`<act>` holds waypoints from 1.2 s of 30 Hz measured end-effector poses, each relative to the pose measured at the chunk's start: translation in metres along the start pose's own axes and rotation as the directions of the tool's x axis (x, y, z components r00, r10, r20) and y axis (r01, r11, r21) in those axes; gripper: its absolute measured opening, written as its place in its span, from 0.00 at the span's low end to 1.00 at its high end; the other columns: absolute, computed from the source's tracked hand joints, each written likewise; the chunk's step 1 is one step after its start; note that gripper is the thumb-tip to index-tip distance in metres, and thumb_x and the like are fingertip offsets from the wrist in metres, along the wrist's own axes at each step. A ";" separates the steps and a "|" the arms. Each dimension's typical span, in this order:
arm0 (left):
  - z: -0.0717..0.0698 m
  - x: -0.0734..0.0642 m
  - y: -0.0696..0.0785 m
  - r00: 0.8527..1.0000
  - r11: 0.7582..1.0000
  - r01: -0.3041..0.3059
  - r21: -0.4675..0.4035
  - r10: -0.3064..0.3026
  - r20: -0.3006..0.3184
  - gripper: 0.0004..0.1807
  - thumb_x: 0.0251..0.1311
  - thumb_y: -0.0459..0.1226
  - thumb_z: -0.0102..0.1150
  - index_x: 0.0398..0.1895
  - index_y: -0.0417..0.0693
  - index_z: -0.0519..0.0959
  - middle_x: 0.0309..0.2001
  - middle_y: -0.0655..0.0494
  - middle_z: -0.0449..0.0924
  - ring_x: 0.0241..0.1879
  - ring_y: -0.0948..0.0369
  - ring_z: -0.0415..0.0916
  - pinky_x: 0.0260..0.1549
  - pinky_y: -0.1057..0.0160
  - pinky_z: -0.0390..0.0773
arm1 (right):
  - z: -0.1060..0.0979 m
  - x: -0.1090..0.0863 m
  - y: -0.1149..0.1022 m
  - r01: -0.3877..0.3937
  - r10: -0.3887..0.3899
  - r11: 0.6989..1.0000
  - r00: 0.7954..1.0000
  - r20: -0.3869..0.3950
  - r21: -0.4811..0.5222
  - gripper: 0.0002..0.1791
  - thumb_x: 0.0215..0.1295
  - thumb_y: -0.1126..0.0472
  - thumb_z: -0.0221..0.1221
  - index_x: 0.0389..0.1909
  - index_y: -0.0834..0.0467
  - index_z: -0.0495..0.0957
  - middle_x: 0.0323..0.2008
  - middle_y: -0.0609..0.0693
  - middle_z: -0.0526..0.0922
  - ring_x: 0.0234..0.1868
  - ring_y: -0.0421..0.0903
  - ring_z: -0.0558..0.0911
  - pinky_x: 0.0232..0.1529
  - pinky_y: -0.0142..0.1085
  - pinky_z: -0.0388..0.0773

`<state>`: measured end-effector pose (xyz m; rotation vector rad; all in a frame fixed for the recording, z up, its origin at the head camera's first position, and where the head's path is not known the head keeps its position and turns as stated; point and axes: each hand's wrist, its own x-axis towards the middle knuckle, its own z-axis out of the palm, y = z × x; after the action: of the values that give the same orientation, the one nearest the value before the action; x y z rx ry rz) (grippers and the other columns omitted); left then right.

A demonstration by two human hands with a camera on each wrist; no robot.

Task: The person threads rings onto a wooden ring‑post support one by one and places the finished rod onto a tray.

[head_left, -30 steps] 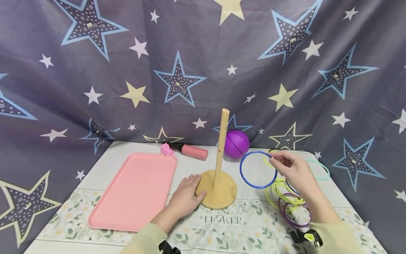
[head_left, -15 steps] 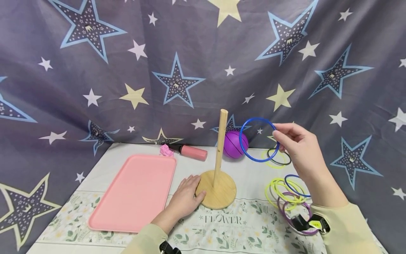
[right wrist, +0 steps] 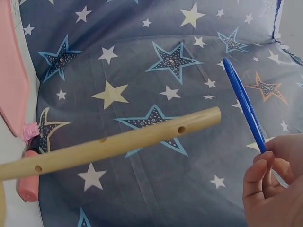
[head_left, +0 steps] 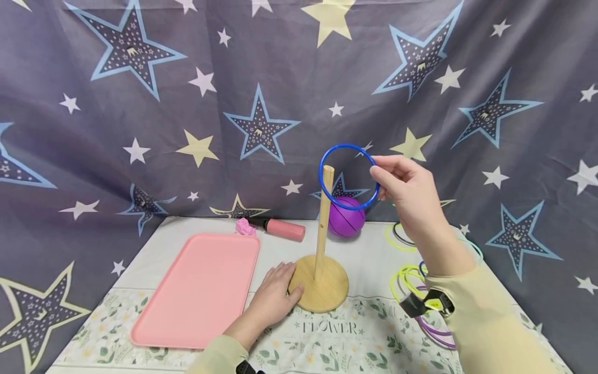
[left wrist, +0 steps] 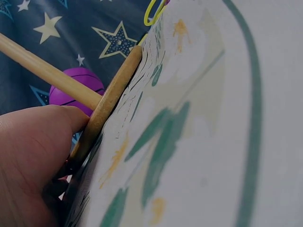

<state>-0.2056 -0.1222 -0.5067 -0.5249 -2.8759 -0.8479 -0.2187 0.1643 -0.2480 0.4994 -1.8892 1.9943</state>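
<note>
My right hand (head_left: 406, 189) pinches a blue plastic ring (head_left: 349, 208) by its right side between thumb and fingers. Raised well above the table, the ring is tilted up, and its left edge overlaps the top of the wooden post (head_left: 322, 228) in the head view. In the right wrist view the ring (right wrist: 244, 101) appears edge-on, apart from the post's tip. The post stands upright on a round wooden base (head_left: 331, 288). My left hand (head_left: 273, 296) rests against the base's left edge, fingers straight and thumb over the rim; the left wrist view shows the thumb (left wrist: 73, 118) touching the disc.
A pink tray (head_left: 201, 291) lies on the left. Behind are a pink cylinder with a black end (head_left: 286, 230), a small pink crumpled thing (head_left: 245, 227) and a purple basketball (head_left: 347, 218). Yellow rings (head_left: 406, 275), purple rings (head_left: 436, 335) and others lie on the right.
My right hand has lifted the blue ring from above the right side of the table, up and leftward to the post's top. My left hand has stayed at the base.
</note>
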 end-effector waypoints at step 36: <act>-0.001 -0.001 0.004 1.000 1.000 -0.014 -0.005 0.014 -0.013 0.36 0.81 0.46 0.61 0.80 0.30 0.68 0.78 0.35 0.71 0.82 0.38 0.61 0.84 0.38 0.53 | 0.026 -0.026 0.108 -0.277 0.278 0.960 0.960 0.016 -0.047 0.10 0.76 0.69 0.68 0.53 0.66 0.88 0.30 0.47 0.83 0.27 0.41 0.77 0.30 0.31 0.80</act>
<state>-0.2029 -0.1202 -0.5042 -0.5375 -2.8557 -0.8533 -0.2475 0.1321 -0.3537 0.2558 -2.1117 2.1183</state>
